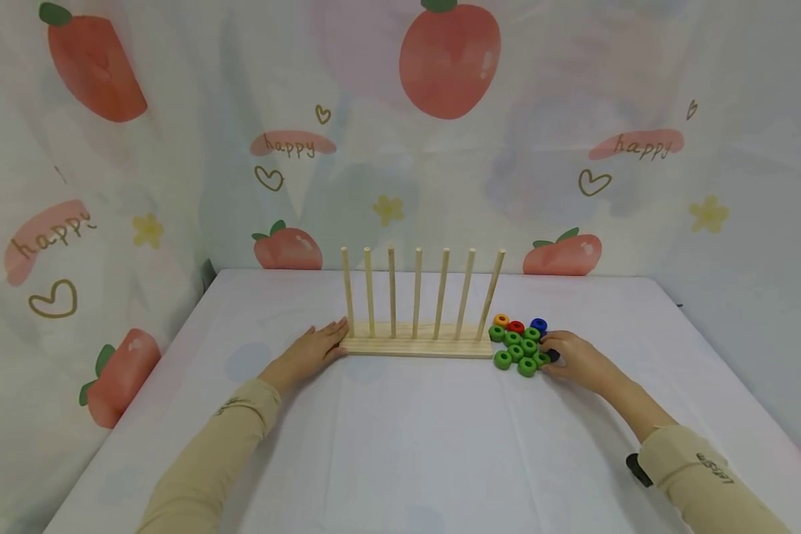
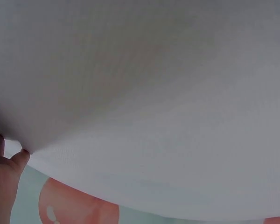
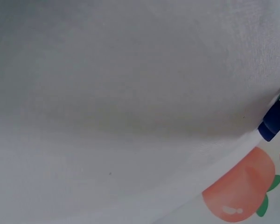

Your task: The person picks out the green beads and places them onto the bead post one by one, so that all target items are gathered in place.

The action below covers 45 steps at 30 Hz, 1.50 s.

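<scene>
A pale wooden rack (image 1: pixel 417 347) with several upright bare pegs stands near the middle of the table. At its left end rests my left hand (image 1: pixel 312 354), fingers by the rear corner and thumb by the front one. A cluster of small rings, mostly green (image 1: pixel 526 366), lies against the rack's right end. My right hand (image 1: pixel 577 361) is at the cluster's right side, its finger and thumb curled round a green ring (image 1: pixel 541 359). A dark ring (image 1: pixel 553 356) shows within that grasp. In the right wrist view, blue rings (image 3: pixel 274 119) lie close to the fingertips.
An orange ring (image 1: pixel 501 320), a red ring (image 1: pixel 516 327) and a blue ring (image 1: pixel 539 324) lie along the cluster's back. White cloth covers the table (image 1: pixel 400 445). A fruit-printed curtain (image 1: pixel 387 170) hangs behind and at both sides.
</scene>
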Each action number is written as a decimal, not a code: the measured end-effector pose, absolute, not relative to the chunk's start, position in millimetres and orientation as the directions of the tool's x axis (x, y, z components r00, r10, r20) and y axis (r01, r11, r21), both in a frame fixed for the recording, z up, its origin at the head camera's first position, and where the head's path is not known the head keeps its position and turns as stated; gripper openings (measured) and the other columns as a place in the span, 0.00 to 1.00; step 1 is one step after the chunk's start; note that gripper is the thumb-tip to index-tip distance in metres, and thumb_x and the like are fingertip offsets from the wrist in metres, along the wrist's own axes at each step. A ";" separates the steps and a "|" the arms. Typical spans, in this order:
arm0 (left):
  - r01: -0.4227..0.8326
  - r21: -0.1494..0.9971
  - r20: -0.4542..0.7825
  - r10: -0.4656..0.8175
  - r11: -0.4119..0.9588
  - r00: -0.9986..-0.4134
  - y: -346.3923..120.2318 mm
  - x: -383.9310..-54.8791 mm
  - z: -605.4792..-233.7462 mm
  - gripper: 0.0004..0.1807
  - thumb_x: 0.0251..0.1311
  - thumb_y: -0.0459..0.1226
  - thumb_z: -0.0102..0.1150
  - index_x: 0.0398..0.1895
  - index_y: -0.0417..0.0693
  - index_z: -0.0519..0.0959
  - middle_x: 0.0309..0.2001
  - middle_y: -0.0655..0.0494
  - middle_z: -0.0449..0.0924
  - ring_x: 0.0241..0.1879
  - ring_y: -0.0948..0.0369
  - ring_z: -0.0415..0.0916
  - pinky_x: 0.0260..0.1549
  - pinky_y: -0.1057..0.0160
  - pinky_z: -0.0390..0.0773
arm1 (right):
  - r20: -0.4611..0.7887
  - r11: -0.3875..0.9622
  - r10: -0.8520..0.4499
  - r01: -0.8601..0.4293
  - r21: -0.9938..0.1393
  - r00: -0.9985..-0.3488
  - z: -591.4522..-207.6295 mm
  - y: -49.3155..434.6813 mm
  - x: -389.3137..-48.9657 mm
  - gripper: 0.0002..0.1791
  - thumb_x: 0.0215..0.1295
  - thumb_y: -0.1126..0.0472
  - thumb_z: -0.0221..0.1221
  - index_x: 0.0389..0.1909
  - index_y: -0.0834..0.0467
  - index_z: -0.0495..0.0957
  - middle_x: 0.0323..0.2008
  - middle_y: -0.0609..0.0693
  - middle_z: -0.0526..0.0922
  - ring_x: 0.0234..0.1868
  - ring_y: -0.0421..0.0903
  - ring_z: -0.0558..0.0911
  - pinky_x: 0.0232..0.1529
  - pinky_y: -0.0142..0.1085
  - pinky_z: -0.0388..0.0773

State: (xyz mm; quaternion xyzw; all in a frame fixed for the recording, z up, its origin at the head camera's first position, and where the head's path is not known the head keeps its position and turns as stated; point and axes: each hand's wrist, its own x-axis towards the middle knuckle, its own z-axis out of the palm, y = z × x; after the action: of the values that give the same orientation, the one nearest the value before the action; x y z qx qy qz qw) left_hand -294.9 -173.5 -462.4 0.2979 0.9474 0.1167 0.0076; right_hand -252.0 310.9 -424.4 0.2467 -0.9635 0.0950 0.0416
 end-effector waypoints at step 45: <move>0.515 0.334 0.013 0.542 0.789 -0.840 -171.0 -292.5 -454.6 0.33 0.68 0.46 0.47 0.70 0.36 0.57 0.72 0.43 0.53 0.70 0.44 0.54 0.65 0.34 0.54 | 0.369 0.791 -0.365 -0.494 -0.361 -0.855 -411.7 288.2 -235.3 0.17 0.51 0.68 0.68 0.43 0.69 0.80 0.40 0.65 0.84 0.43 0.61 0.83 0.43 0.52 0.81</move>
State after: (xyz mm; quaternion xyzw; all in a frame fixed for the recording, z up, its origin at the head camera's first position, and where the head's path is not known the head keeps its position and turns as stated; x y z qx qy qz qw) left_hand -292.5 -171.0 -454.6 0.2797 0.9449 0.1646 0.0416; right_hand -235.3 288.2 -411.7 0.2295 -0.9357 0.2276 0.1413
